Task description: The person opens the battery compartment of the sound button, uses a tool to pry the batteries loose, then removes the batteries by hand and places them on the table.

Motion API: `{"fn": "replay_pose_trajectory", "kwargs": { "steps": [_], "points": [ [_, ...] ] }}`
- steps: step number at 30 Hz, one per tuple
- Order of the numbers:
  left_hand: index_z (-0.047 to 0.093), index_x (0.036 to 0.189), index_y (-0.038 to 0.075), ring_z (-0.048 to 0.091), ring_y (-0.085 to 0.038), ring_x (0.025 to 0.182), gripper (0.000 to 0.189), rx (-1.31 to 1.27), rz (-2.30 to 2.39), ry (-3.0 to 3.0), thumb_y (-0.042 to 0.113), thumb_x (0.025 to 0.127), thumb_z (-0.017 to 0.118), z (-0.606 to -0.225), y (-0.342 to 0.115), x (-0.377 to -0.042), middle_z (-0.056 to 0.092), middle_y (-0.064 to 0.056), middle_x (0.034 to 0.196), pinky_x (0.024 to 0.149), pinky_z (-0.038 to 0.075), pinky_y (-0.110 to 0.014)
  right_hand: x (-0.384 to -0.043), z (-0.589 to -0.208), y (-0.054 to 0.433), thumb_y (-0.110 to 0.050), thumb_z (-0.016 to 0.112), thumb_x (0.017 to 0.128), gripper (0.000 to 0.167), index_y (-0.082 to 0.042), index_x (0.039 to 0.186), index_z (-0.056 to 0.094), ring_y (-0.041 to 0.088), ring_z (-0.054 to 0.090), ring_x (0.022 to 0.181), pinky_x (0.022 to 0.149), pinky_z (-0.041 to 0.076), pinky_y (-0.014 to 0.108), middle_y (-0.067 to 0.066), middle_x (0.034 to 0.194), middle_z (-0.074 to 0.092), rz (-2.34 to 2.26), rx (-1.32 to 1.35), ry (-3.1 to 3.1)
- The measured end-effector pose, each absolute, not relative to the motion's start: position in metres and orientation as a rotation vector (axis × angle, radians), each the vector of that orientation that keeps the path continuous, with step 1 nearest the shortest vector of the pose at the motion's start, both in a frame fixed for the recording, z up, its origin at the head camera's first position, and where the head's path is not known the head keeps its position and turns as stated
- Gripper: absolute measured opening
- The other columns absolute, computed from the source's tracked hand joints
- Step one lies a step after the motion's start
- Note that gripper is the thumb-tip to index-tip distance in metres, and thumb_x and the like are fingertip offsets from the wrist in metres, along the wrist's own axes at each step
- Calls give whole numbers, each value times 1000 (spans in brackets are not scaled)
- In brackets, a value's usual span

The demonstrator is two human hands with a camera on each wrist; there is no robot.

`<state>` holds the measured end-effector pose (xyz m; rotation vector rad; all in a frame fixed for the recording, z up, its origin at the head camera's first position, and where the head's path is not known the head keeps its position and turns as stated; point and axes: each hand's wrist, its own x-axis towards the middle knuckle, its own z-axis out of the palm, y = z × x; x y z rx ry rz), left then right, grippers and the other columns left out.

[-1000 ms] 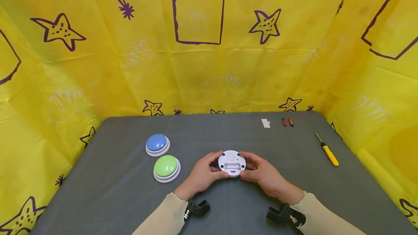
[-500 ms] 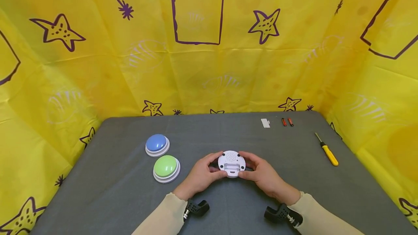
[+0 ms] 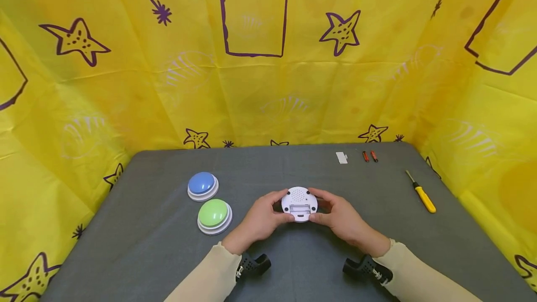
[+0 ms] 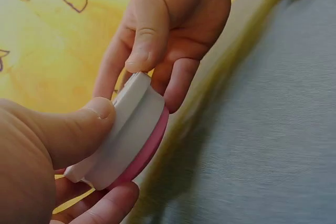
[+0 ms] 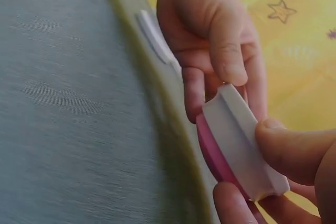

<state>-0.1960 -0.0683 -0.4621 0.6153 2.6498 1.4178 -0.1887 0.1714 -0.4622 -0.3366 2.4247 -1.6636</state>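
Both hands hold a pink push button (image 3: 299, 203) upside down at the middle of the table. Its white underside, with small dark feet, speaker holes and an uncovered battery compartment, faces up in the head view. The pink dome (image 4: 149, 148) points downward in the left wrist view. My left hand (image 3: 263, 216) grips the left rim, thumb on the underside edge and fingers below. On the opposite rim, my right hand (image 3: 340, 218) pinches the white base (image 5: 239, 140) in the same way. The button appears raised off the cloth.
Blue (image 3: 202, 185) and green (image 3: 214, 216) push buttons stand dome up at the left. Toward the back right lie a small white battery cover (image 3: 341, 158) and two red batteries (image 3: 370, 156). A yellow-handled screwdriver (image 3: 423, 197) lies at the right. Yellow fabric (image 3: 268, 97) surrounds the grey table.
Both hands have lifted the pink button slightly, up and away from the person in the head view. The grip looks the same, and the things on the table have not moved.
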Motion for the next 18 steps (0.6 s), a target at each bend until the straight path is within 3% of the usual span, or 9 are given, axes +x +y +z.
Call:
{"fn": "replay_pose_trajectory", "kwargs": {
  "steps": [9,18],
  "points": [
    [49,147,4,58,-19,121,68,427,1550,2615,21,88,79,-447,-55,-245,59,-10,136,98,46,-38,-242,-447,172,-11,79,87,74,-9,151,43,35,51,126,92,50,41,16,144,50,-1676,-358,2445],
    [49,146,3,62,-17,111,64,354,1561,2667,17,90,77,-451,-41,-292,64,-11,128,90,50,-33,-294,-457,173,-4,73,91,70,-4,152,39,34,52,127,96,48,42,18,146,48,-1673,-358,2487]
  ]
}}
